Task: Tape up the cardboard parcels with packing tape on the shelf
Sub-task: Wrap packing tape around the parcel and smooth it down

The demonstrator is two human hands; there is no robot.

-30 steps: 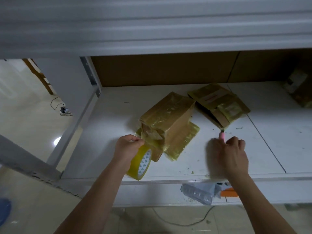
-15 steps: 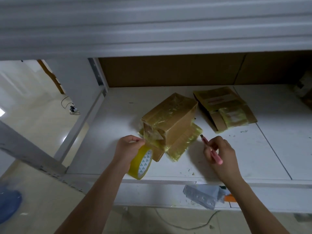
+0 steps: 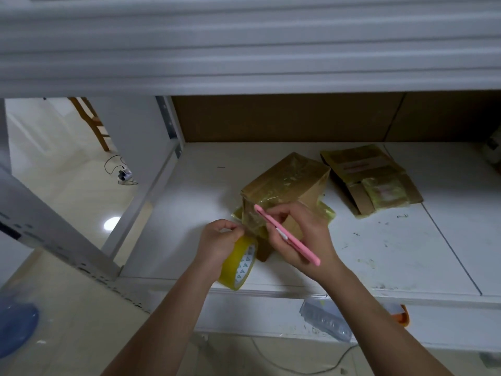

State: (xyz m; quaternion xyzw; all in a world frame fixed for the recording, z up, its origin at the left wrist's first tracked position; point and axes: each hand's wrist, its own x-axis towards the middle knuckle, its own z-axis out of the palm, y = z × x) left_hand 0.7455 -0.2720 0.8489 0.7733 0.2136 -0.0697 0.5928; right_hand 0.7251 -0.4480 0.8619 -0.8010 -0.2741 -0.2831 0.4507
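So, cut step: left hand grips tape roll at parcel; right hand pinches pink cutter. Next likely needs strip taut, blade across it.

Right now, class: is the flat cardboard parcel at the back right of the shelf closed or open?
Open. The flat parcel has a flap folded out at its near left, showing a taped bundle on it.
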